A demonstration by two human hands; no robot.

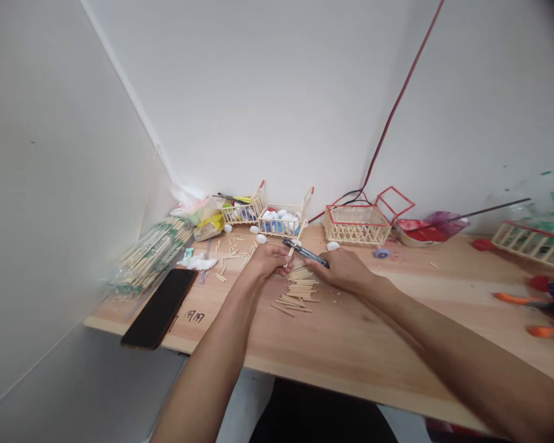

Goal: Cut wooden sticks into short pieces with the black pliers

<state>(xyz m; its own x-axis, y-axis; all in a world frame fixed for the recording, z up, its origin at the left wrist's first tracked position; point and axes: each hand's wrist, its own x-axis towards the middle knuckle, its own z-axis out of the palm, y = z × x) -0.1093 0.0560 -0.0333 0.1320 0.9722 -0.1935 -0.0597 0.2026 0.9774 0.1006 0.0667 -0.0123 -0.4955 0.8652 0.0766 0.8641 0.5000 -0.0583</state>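
My left hand [268, 259] is closed on a thin wooden stick [298, 239] that slants up to the right. My right hand [342, 271] is closed round a dark cutter tool [305, 252] whose tip reaches the stick just above my left fingers. Both hands hover over a pile of short cut sticks [299, 289] lying on the wooden table [360, 332]. More stick offcuts [233, 252] are scattered to the left of my left hand.
A black phone [159, 307] lies at the table's left front edge. Bundled sticks in plastic [150, 255] lean by the left wall. Small stick baskets [356, 224] stand along the back wall; one [281, 221] holds bottle caps. Orange-handled tools [535, 304] lie at right.
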